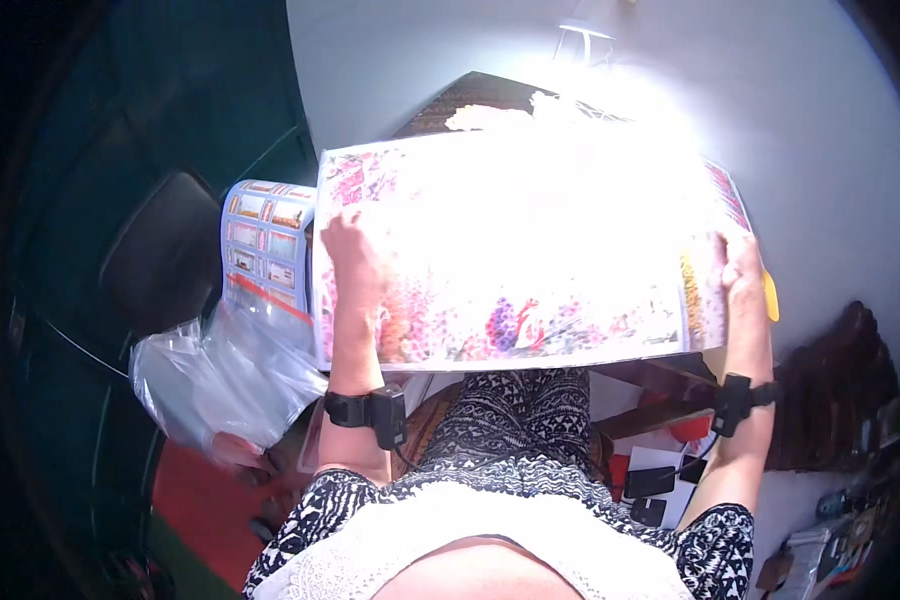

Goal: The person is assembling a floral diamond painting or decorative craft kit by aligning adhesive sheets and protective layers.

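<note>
A large sheet printed with pink and purple flowers (530, 325) spans the middle of the head view, glaring white where the lamp light hits it. My left hand (355, 250) is closed at its left side, with the fingers partly washed out by the brightness. Around the right edge of the sheet my right hand (740, 265) is closed too. That edge looks folded or rolled over near my right hand. Behind the left side hangs a curved sheet with rows of small pictures (265, 235).
Clear plastic wrapping (230, 375) hangs at the left below the curved sheet. Behind the floral sheet, a dark brown panel (490, 90) shows, and a bright lamp (587, 35) stands at the back. Black devices (650, 483) lie low on the right, near a dark cloth-like heap (835, 390).
</note>
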### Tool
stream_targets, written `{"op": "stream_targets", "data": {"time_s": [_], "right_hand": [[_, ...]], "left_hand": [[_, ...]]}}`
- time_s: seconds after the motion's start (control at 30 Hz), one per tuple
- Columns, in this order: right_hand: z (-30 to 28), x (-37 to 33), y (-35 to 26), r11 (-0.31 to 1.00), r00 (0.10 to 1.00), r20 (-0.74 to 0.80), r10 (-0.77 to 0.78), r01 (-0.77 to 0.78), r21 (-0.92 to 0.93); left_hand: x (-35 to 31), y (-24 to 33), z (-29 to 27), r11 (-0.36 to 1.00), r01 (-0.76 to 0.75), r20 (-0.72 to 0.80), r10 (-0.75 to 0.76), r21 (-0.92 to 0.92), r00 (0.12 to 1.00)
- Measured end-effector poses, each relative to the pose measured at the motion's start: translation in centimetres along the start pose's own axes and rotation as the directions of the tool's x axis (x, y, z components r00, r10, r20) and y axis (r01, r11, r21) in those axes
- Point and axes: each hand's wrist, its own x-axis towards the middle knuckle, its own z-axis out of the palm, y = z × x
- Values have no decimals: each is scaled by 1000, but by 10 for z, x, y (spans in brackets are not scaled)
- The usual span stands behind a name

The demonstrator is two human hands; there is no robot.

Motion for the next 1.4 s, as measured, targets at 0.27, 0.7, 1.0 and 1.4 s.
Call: {"op": "stream_targets", "data": {"time_s": [0.27, 0.7, 1.0, 1.4], "right_hand": [[16, -152, -45, 995, 999, 40, -9, 5, 97], [-19, -236, -202, 754, 832, 322, -451, 549, -360], [-40, -238, -190, 153, 471, 551, -689, 838, -524], [-69, -218, -180, 186, 508, 511, -693, 811, -554]], "left_hand": [[-83, 64, -166, 975, -46, 370, -38, 217, 928], [-44, 197, -313, 873, -192, 138, 144, 449, 980], [-1, 252, -276, 837, -161, -5, 192, 524, 981], [-38, 432, -177, 573, -820, 549, 684, 3, 480]]}}
